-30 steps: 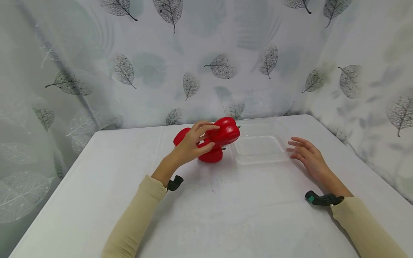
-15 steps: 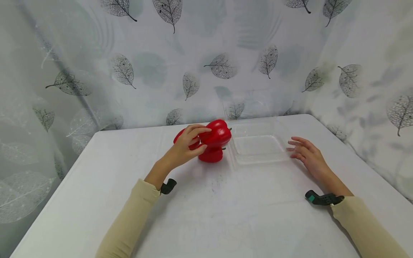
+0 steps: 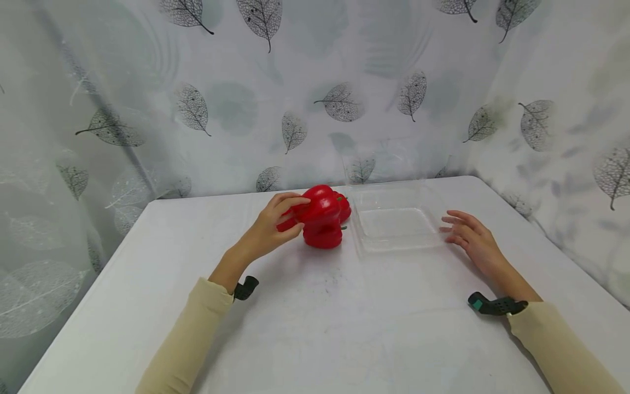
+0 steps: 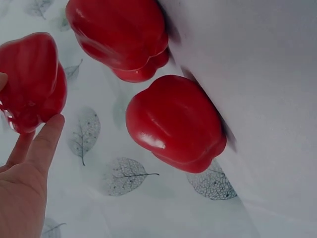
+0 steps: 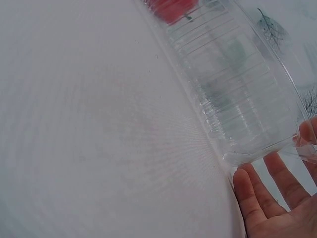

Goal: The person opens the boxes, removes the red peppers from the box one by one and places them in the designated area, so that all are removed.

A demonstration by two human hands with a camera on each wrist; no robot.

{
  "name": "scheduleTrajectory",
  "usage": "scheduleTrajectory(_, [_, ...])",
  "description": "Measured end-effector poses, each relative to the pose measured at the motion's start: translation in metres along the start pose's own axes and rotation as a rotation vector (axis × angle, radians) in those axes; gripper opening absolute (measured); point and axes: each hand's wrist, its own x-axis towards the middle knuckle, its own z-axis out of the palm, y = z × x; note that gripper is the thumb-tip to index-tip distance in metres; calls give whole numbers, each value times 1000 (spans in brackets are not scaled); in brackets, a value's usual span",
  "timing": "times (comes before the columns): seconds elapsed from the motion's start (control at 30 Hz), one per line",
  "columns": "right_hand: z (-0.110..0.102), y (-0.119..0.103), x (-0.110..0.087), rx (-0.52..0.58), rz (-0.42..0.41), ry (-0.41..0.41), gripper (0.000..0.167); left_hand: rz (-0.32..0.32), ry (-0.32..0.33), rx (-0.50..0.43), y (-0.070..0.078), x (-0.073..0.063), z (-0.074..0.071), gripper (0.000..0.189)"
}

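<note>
My left hand holds a glossy red bell pepper raised above the table, with fingers on one side and thumb below. The held bell pepper is at the left in the left wrist view. Under it in the head view a second bell pepper rests on the table, and another bell pepper shows just behind. More red is visible between the left fingers; I cannot tell to which pepper it belongs. The right hand, its fingers loosely spread, touches the right end of a clear plastic container.
The container lies right of the peppers, near the back edge of the white table. A leaf-printed curtain hangs behind and along the sides. Each wrist wears a dark camera band.
My left hand has moved left, away from the container, with the bell pepper in its grip. A pepper behind the held one has come into sight. The right hand stays at the container.
</note>
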Motion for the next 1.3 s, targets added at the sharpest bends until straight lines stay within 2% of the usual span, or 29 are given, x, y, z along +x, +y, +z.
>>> scheduleTrajectory(0.67, [-1,-1,-2,-12,15,7,33,21,-1,48,-9,-16,-9,49])
scheduleTrajectory(1.3, [-1,-3,-1,-30,24,5,33,-32,6,61,-16,-35,-22,50])
